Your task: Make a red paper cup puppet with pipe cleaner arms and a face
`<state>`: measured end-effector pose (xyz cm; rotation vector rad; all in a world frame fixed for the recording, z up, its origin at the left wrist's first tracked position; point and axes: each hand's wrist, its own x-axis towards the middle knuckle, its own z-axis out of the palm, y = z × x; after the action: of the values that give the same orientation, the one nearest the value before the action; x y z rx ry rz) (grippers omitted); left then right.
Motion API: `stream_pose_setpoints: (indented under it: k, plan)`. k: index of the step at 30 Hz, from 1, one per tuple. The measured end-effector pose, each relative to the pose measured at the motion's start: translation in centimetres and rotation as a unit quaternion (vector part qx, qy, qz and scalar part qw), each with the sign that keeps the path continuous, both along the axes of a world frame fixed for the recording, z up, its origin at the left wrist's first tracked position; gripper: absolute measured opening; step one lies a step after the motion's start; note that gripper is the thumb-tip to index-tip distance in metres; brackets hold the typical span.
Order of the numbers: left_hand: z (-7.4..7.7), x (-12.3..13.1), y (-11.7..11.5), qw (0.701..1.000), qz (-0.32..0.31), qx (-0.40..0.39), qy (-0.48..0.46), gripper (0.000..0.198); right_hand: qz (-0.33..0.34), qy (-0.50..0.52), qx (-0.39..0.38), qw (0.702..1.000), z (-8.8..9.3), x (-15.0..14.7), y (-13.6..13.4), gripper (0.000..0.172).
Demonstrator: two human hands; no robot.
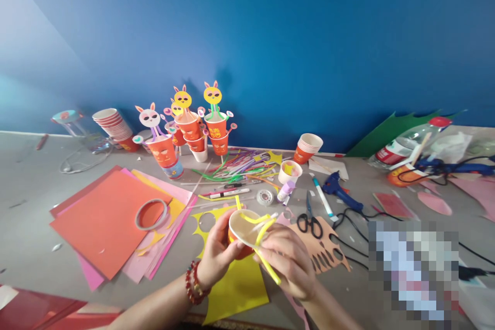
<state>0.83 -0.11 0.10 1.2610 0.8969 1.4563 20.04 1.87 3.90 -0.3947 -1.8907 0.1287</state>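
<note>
My left hand [215, 253], with a beaded bracelet [194, 282] on the wrist, is closed around a red paper cup [238, 223] tipped so that its white inside shows. Fuzzy yellow pipe cleaners [265, 229] run along and across the cup's rim, and a yellow end sticks up at its far side. The fingers of my right hand [291, 262] pinch a yellow pipe cleaner at the near right of the rim; its lower end hangs below them. Beneath the cup lies a yellow sheet [240, 294]. Black-handled scissors [309, 221] rest on cut peach paper [328, 255] to the right.
Decorated cups [162, 149] with bunny faces stand at the back left. Loose pipe cleaners [243, 165] lie in the middle. Coloured sheets [104, 221] with a tape roll [151, 214] are left. A blue glue gun [342, 191], its black cable [350, 227] and a bottle [406, 147] are right.
</note>
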Motion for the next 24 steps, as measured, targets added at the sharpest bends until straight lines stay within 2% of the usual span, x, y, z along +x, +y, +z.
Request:
stream_pose_setpoints:
  k: [9,18,24]
  plan:
    - [-0.4,-0.1,0.1,0.999,0.017,-0.027,0.003,0.052,-0.007,-0.047,-0.030,0.998,-0.9,0.5,0.5,0.029]
    - [-0.6,-0.1,0.2,1.000,0.025,-0.017,0.007,0.054,-0.007,-0.059,-0.045,0.997,-0.3,0.7,0.6,0.024]
    - [0.0,0.2,0.0,1.000,0.017,-0.001,-0.025,0.053,-0.001,-0.062,-0.067,0.996,0.5,0.4,0.8,0.018]
